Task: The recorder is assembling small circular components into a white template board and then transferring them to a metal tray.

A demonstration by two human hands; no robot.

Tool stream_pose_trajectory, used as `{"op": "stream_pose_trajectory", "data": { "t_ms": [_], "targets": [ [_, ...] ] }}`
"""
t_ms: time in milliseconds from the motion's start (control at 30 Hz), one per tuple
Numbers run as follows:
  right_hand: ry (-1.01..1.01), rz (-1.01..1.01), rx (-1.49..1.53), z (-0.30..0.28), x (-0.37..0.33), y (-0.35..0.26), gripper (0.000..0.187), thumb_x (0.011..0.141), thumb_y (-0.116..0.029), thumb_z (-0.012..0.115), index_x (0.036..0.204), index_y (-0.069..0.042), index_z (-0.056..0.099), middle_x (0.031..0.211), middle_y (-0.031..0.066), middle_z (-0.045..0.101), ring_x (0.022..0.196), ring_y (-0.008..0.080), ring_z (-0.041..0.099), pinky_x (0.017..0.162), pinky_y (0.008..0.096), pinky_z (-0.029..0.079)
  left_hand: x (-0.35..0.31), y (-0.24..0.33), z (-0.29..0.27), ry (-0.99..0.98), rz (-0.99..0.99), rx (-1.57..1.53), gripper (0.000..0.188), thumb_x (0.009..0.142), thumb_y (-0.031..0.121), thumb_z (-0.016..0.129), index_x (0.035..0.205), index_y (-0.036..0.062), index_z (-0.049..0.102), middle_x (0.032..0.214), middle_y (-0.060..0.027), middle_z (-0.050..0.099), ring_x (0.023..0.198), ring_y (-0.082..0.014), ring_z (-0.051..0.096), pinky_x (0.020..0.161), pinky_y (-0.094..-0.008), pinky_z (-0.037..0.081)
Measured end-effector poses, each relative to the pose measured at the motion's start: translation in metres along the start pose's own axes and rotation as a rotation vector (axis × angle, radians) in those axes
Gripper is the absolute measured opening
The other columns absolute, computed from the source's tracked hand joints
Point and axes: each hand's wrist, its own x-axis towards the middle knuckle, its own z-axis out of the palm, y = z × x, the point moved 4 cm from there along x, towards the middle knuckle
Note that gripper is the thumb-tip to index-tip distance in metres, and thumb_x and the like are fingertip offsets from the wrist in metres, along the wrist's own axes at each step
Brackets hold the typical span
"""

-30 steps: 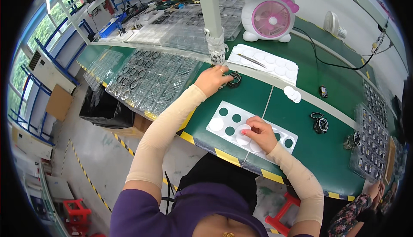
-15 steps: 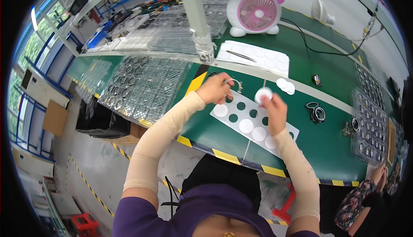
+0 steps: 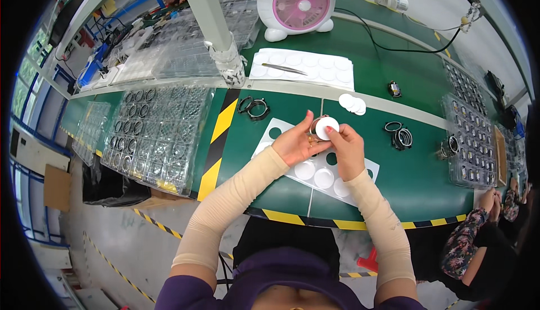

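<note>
My left hand [image 3: 298, 143] is turned palm up, its fingers curled round a ring-shaped watch case that is mostly hidden. Over that case, a round white sticker [image 3: 327, 129] is pinched by my right hand [image 3: 347, 149], thumb on its face. Below both hands lies a white sheet [image 3: 272, 157] with round cut-outs, some showing green table and some still filled with white discs [image 3: 323, 178]. Two dark watch cases [image 3: 258, 109] rest on the table left of my left hand. A few loose white discs [image 3: 352, 104] overlap beyond my right hand.
Clear trays of rings [image 3: 152, 135] stand at left, trays of small parts [image 3: 475, 147] at right. Tweezers [image 3: 284, 69] lie on stacked sticker sheets [image 3: 304, 80] below a pink-and-white fan [image 3: 298, 6]. More rings [image 3: 401, 137] sit to the right. A post [image 3: 205, 17] rises at back left.
My hands have come together, the right bringing the white sticker left to the watch case in my left hand. My left hand has turned palm up. The whole view has shifted.
</note>
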Motion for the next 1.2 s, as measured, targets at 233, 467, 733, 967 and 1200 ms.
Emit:
{"op": "stream_pose_trajectory", "data": {
  "t_ms": [233, 467, 733, 967, 1200],
  "targets": [
    [0.047, -0.039, -0.015, 0.007, 0.0, -0.004, 0.027, 0.08, 0.001, 0.058, 0.101, -0.005, 0.042, 0.089, 0.0102, 0.061, 0.081, 0.0129, 0.058, 0.068, 0.023, 0.047, 0.002, -0.004, -0.005, 0.021, -0.008, 0.012, 0.027, 0.088, 0.028, 0.052, 0.103, 0.0058, 0.052, 0.103, -0.0099, 0.056, 0.098, -0.0222, 0.056, 0.091, -0.0408, 0.045],
    [0.046, -0.119, -0.066, 0.007, 0.002, -0.002, 0.027, 0.079, 0.004, 0.059, 0.098, -0.004, 0.041, 0.088, 0.0105, 0.061, 0.076, 0.0105, 0.057, 0.061, 0.0217, 0.047, 0.003, -0.004, -0.008, 0.025, -0.049, 0.016, 0.024, 0.089, 0.028, 0.051, 0.104, 0.0091, 0.052, 0.103, -0.008, 0.057, 0.098, -0.0202, 0.056, 0.091, -0.0403, 0.044],
    [0.041, -0.123, -0.07, 0.006, 0.002, -0.001, 0.024, 0.078, 0.005, 0.058, 0.093, -0.004, 0.042, 0.086, 0.0078, 0.059, 0.075, 0.0087, 0.056, 0.062, 0.0206, 0.047, 0.0, -0.002, -0.004, 0.058, -0.012, 0.006, 0.023, 0.089, 0.027, 0.05, 0.098, 0.0062, 0.052, 0.101, -0.0083, 0.058, 0.096, -0.0192, 0.056, 0.09, -0.0378, 0.045],
    [0.018, -0.105, -0.17, 0.003, 0.003, 0.001, 0.022, 0.079, 0.005, 0.058, 0.092, -0.005, 0.042, 0.087, 0.0072, 0.059, 0.081, 0.0096, 0.057, 0.068, 0.0215, 0.047, 0.0, -0.002, -0.003, 0.04, -0.026, 0.0, 0.022, 0.089, 0.026, 0.05, 0.098, 0.0062, 0.053, 0.101, -0.0084, 0.058, 0.097, -0.0198, 0.057, 0.09, -0.0379, 0.045],
    [0.051, -0.029, -0.158, 0.009, 0.007, -0.002, 0.017, 0.082, -0.003, 0.057, 0.095, -0.003, 0.046, 0.085, 0.0045, 0.058, 0.077, 0.0086, 0.056, 0.066, 0.0199, 0.045, -0.001, -0.003, -0.003, 0.024, -0.052, 0.0, 0.019, 0.09, 0.025, 0.049, 0.099, 0.0088, 0.053, 0.1, -0.0082, 0.058, 0.097, -0.0203, 0.057, 0.09, -0.0392, 0.045]
  ]
}}
